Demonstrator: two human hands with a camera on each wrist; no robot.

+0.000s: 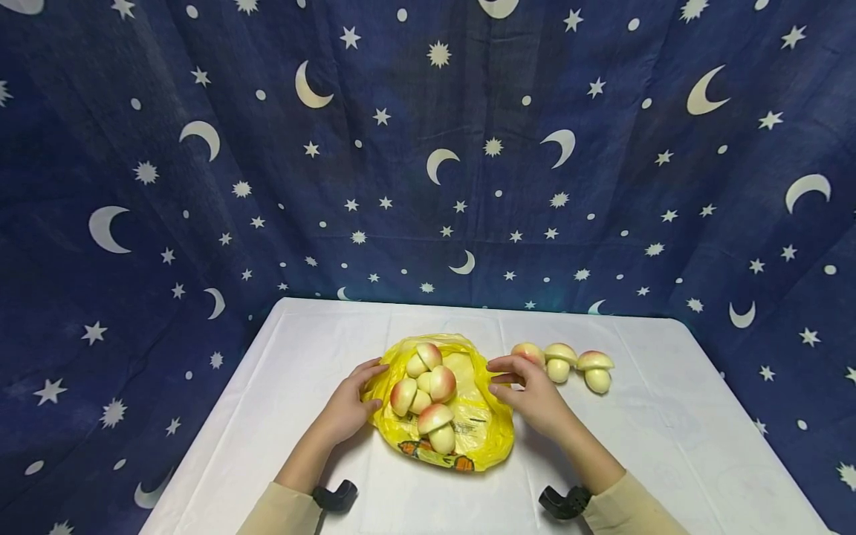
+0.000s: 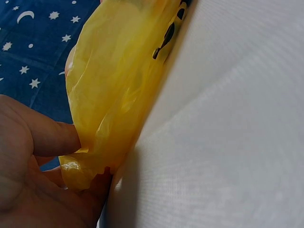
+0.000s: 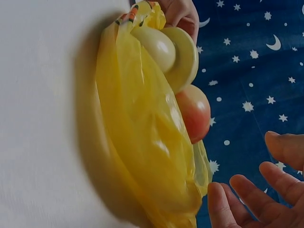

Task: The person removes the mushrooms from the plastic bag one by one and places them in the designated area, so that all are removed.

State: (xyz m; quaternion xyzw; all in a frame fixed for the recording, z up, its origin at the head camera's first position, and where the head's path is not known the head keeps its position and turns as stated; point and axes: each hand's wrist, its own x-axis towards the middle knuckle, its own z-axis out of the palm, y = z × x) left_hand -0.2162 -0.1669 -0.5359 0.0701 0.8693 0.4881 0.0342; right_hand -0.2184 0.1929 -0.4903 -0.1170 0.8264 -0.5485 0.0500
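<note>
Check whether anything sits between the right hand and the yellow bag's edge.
Nothing visible does. The right hand hovers beside the right edge of the yellow bag, fingers spread toward it across a bare gap in the right wrist view. The three loose toy mushrooms lie behind the hand, not between.

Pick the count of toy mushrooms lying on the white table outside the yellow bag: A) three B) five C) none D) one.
A: three toy mushrooms lie in a row on the white table, right of the yellow bag, just past the right hand.
</note>
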